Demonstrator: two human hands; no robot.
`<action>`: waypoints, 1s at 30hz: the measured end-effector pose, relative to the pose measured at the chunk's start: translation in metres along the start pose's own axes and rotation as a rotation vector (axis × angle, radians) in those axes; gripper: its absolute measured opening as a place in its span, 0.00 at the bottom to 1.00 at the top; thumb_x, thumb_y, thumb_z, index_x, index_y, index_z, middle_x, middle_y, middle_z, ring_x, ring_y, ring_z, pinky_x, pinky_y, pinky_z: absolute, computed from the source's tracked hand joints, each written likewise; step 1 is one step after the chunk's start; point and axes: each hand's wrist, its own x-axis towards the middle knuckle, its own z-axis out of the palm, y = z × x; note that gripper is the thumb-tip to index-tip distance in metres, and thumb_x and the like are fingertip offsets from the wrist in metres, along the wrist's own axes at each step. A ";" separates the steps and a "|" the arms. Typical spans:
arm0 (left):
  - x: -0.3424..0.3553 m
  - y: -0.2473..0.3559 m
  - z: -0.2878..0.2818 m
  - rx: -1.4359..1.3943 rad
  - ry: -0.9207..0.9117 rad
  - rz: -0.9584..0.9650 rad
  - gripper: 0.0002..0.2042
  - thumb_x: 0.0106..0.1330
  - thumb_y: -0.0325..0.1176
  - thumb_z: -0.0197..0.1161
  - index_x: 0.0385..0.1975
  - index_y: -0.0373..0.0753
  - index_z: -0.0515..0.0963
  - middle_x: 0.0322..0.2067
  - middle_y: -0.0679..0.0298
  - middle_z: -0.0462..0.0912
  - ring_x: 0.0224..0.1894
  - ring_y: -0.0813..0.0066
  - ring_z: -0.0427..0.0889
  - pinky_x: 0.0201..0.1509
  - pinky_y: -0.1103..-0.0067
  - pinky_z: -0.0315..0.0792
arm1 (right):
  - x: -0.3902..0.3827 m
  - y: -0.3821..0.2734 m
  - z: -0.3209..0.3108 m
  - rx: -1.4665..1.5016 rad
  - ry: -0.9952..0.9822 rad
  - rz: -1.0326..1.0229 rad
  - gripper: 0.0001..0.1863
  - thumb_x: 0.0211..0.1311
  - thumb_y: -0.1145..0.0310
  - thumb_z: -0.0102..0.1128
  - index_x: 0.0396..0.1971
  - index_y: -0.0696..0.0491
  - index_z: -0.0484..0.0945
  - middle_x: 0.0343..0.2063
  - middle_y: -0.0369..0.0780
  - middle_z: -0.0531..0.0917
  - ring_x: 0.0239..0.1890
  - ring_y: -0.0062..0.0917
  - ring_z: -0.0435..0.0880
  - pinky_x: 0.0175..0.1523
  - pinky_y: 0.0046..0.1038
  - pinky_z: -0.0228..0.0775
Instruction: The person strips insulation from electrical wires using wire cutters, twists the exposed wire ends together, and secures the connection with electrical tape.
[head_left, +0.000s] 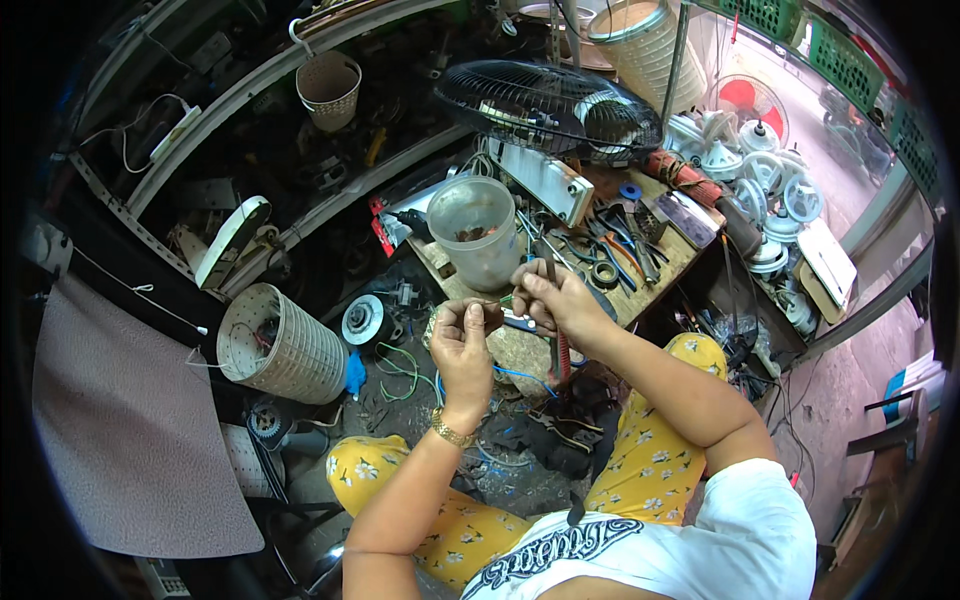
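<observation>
My left hand, a gold-coloured watch on its wrist, is closed with thumb and fingers pinching a thin piece of wire. Close beside it, my right hand is closed around a slim tool with a dark upper part and a red ribbed handle. Its fingertips meet near the wire; their exact grip on it is too small to make out. Just beyond both hands stands a translucent plastic bucket with dark scraps inside. Blue wire trails below the hands.
Pliers and other hand tools lie on the wooden bench, near a black fan guard. White fan parts are piled right. A perforated basket and motor sit left. Green wire lies on the floor.
</observation>
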 end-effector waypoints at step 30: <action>0.038 -0.005 -0.019 -0.779 0.232 -0.654 0.12 0.73 0.39 0.47 0.33 0.39 0.72 0.33 0.63 0.80 0.40 0.72 0.78 0.48 0.72 0.74 | 0.005 0.005 0.016 -0.171 -0.026 -0.426 0.10 0.70 0.60 0.47 0.35 0.52 0.68 0.35 0.37 0.76 0.31 0.15 0.74 0.33 0.17 0.67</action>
